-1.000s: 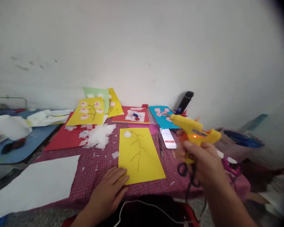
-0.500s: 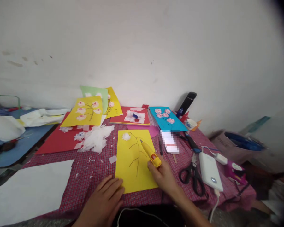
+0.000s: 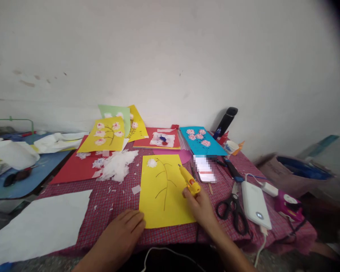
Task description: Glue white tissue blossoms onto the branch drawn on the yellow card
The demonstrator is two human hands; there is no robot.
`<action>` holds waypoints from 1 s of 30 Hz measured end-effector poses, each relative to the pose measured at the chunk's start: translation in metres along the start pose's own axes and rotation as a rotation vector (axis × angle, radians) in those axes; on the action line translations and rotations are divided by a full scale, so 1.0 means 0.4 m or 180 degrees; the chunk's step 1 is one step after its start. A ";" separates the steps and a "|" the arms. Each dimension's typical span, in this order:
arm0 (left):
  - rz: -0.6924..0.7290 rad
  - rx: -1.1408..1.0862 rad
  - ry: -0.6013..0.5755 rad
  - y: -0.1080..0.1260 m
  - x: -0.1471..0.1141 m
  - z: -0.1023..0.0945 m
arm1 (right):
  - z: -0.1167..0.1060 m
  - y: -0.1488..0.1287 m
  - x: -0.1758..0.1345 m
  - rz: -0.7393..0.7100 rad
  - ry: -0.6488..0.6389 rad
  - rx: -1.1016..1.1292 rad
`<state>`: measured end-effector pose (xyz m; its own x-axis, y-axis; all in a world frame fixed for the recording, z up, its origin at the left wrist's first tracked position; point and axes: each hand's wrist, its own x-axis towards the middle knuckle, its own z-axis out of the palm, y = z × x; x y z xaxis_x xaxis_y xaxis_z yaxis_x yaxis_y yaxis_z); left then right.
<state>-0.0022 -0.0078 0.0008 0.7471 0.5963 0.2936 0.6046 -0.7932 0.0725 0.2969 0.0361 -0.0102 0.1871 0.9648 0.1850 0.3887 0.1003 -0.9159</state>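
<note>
yellow glue gun (image 3: 188, 181) clamped in right hand (image 3: 200, 206) grip; left hand (image 3: 119, 234) flat, fingers apart, beside smooth yellow card (image 3: 163, 190).

On the checked-cloth worktop (image 3: 116, 200) the yellow paper sheet with a drawn branch (image 3: 161, 192) lies in the middle — the heap of white tissue scraps (image 3: 116, 166) to its left, the black-handled scissors (image 3: 234, 213) and white power bank (image 3: 255, 206) to its right. Behind it, by the wall, lie finished flower cards — the blue card (image 3: 201, 141) rightmost. The large white sheet (image 3: 36, 223) sits at the near left.
</note>
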 end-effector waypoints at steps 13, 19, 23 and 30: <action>0.0018 -0.0079 0.0477 0.015 -0.008 -0.004 | 0.010 -0.005 -0.019 0.0182 -0.0295 0.0228; -0.0079 -0.0125 0.0662 0.007 -0.007 -0.003 | 0.012 -0.018 -0.020 0.0334 -0.0319 0.0346; -0.0136 -0.0224 0.0627 0.001 -0.010 -0.004 | 0.012 -0.020 -0.021 0.0380 -0.0374 0.0384; -0.0287 -0.0376 0.0429 0.002 -0.008 -0.021 | 0.010 -0.020 -0.022 0.0415 -0.0267 0.0347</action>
<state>-0.0064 -0.0115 0.0081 0.6429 0.6499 0.4052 0.6249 -0.7510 0.2131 0.2885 0.0280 -0.0058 0.1519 0.9877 0.0359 0.2650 -0.0057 -0.9642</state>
